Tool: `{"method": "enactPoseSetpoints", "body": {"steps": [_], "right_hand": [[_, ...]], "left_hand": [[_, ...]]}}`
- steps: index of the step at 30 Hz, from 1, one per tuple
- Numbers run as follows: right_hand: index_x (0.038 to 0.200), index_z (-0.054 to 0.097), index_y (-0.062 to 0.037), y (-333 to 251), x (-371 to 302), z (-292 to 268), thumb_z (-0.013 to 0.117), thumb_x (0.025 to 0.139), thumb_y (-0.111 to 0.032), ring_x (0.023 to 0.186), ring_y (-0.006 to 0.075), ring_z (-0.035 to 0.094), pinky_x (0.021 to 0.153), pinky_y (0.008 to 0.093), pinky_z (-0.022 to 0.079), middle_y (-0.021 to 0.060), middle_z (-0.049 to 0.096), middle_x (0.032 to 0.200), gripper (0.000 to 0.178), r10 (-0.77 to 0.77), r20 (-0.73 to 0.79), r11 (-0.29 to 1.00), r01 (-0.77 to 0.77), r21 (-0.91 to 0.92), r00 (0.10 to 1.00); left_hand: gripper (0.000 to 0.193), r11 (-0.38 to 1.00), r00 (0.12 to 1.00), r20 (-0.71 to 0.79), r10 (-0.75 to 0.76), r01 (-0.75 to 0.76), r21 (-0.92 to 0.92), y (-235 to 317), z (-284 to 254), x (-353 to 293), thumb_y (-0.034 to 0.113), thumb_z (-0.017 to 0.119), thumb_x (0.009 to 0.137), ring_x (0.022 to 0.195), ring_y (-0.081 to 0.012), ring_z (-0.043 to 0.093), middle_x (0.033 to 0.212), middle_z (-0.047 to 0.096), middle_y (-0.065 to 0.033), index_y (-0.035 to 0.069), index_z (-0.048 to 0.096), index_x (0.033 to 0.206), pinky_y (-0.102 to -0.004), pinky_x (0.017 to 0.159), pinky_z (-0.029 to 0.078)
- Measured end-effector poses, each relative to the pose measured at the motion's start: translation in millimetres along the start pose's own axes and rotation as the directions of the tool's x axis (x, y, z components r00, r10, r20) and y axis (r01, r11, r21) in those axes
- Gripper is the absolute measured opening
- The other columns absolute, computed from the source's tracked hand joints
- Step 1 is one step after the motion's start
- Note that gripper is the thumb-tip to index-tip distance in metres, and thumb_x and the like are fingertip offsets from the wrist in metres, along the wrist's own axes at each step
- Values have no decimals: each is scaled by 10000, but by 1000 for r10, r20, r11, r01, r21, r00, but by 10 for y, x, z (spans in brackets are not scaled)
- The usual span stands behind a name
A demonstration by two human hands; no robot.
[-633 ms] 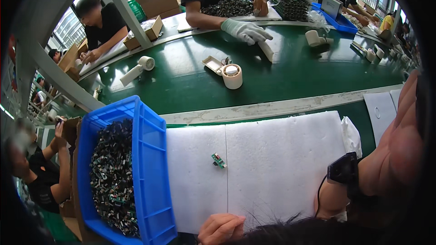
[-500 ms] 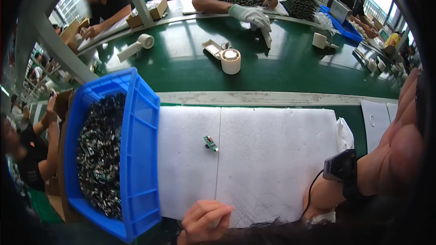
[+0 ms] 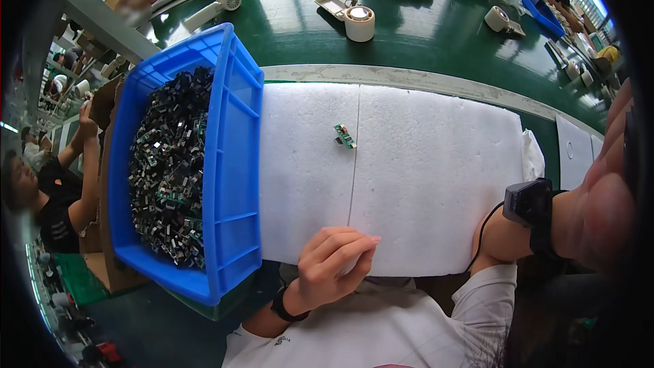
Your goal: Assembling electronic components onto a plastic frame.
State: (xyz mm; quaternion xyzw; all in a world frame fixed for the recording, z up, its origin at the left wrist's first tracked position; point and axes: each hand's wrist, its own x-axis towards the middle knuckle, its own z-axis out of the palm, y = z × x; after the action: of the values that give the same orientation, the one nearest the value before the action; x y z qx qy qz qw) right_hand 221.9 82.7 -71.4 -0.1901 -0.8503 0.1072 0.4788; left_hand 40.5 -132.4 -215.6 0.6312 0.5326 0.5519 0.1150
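A small green circuit board [image 3: 345,137] with a dark part on its side lies on the white foam sheet [image 3: 436,177], left of the sheet's seam. At the sheet's near edge rests my left hand [image 3: 334,262], its fingers curled in and nothing visible in them. My right hand [image 3: 599,194] is raised close to the camera at the right rim. Its visible fingers stretch upward, and their tips are cut off by the dark edge. On that wrist sits a strapped black device [image 3: 529,203] with a cable. Neither hand touches the board.
A blue crate [image 3: 235,163] full of small circuit boards [image 3: 170,170] stands left of the foam. Beyond is a green conveyor [image 3: 286,34] carrying an opened white round device [image 3: 359,24] and a white handheld fan [image 3: 214,10]. Co-workers sit around, one [image 3: 61,191] at left.
The view has tilted downward, so the foam, crate and conveyor sit higher in the picture and my shirt shows. The board stays in place on the foam. Both hands keep nearly the same pose.
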Motion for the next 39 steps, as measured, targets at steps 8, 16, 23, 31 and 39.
{"method": "enactPoseSetpoints", "body": {"steps": [8,16,23,31,39], "right_hand": [[1400,560,-48,-122,73,55,746,937,-362,615,60,484,557,215,350,-8,532,698,590,-32,-119,999,31,-10,992],[1394,581,-89,-147,482,-5,748,940,-334,584,50,474,536,204,336,-19,535,664,542,-104,-144,994,97,-50,984],[1212,701,-89,1480,286,1027,742,944,-352,676,42,544,570,209,423,-37,602,741,378,456,376,752,-575,323,807],[1133,722,-29,1940,52,1333,728,933,-309,720,80,601,670,241,500,4,668,801,344,606,435,572,-744,344,667],[1140,708,-8,1807,144,1306,717,948,-305,746,79,615,677,240,503,18,684,833,353,549,414,657,-681,323,726]], "left_hand": [[227,1000,1000,19,-5,6,-22,-11,-26,11,-40,773,779,809,-241,675,884,705,-71,33,746,992,-326,694,551],[556,906,886,187,-424,412,99,183,-196,343,160,780,869,1007,-306,662,1328,566,-198,83,563,1375,-395,799,560],[646,825,916,145,-374,258,503,45,-29,658,221,752,900,1109,-356,592,1456,444,-195,122,476,1475,-436,904,521],[687,724,858,188,-478,264,638,46,-1,801,301,729,915,1187,-393,545,1464,447,-200,146,438,1519,-471,1001,474],[434,728,832,160,-531,351,589,61,-4,995,244,687,939,1084,-421,613,1313,557,-223,66,603,1326,-453,936,517]]}}
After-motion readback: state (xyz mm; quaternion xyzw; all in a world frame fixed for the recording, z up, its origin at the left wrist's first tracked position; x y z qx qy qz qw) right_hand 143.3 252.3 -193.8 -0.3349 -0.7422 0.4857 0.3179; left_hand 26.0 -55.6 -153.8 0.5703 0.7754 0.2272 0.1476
